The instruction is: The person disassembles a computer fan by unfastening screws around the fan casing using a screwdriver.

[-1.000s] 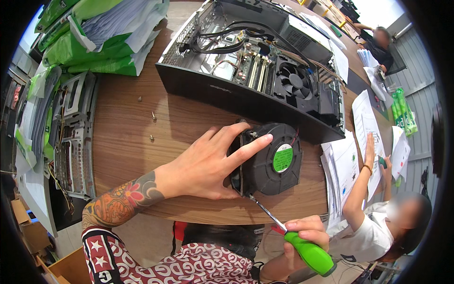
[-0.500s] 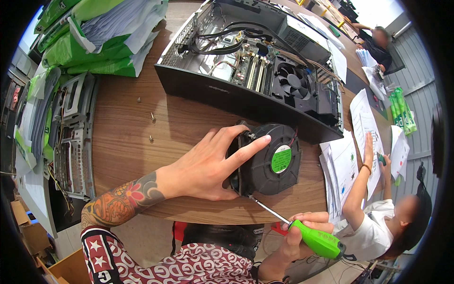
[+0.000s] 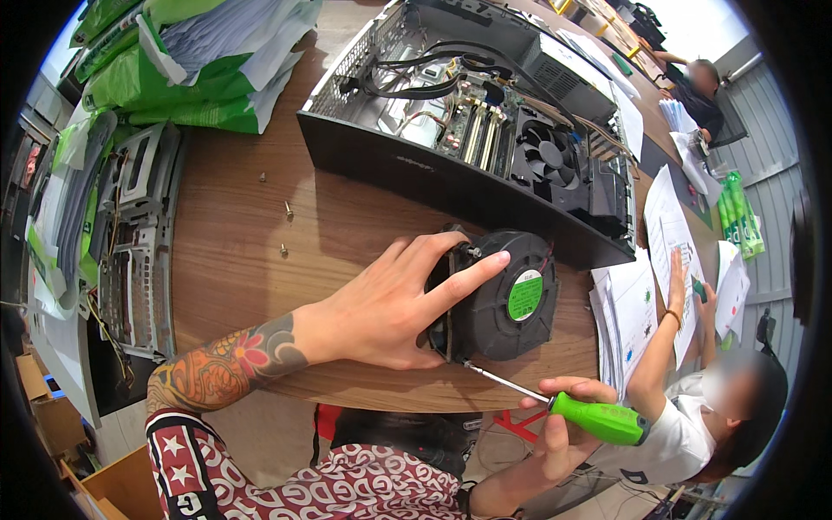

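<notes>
A black blower fan (image 3: 492,325) with a round green-and-white label stands near the table's front edge. My left hand (image 3: 390,299) is wrapped round its left side, thumb low and index finger stretched over the housing. With fingers on its green handle, my right hand (image 3: 563,425) holds a screwdriver (image 3: 598,419). The tip of its metal shaft meets a screw at the fan's lower left corner. Another screw (image 3: 472,252) sticks out at the fan's upper corner, close to my left index finger.
Behind the fan lies an open computer case (image 3: 468,191) with cables and a cooling fan inside. Loose screws (image 3: 289,210) lie left of it. Metal frames (image 3: 139,251) and green paper packs (image 3: 191,78) stand at the left, paper stacks (image 3: 626,312) at the right. Two people sit beyond.
The view has shifted slightly. My right fingers have loosened and spread along the screwdriver's handle, which has turned a little. My left hand keeps its hold on the fan.
</notes>
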The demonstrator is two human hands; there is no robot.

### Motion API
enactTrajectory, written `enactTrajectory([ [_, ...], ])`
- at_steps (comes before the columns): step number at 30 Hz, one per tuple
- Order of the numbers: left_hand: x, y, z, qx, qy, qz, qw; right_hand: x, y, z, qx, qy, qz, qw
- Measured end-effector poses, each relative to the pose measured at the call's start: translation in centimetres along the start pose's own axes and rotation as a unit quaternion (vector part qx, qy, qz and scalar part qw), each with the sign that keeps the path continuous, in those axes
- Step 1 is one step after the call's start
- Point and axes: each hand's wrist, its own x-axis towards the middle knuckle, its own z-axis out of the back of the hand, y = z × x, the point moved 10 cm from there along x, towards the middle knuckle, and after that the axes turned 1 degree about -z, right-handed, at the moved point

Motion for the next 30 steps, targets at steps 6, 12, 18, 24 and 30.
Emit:
enactTrajectory([
  [6, 0.1, -0.2, -0.1, -0.001, -0.007, -0.002, 1.0, -1.0, -0.2, 0.3, -0.061, 0.03, 0.028, 0.997],
  [12, 0.0, 0.0, -0.3, 0.001, -0.002, 0.003, 1.0, -1.2, 0.7, 0.2, -0.076, 0.024, 0.112, 0.99],
  [18, -0.1, 0.1, -0.4, -0.003, 0.0, 0.01, 1.0, -1.0, 0.7, 1.5, -0.094, 0.041, 0.127, 0.987],
  [24, -0.1, 0.0, -0.2, -0.003, -0.009, 0.0, 1.0, -1.8, 0.8, 1.0, -0.091, 0.01, 0.109, 0.99],
  [30, -0.1, 0.0, -0.3, -0.001, -0.004, 0.005, 1.0, -1.7, 1.2, 0.1, -0.139, 0.013, 0.108, 0.984],
])
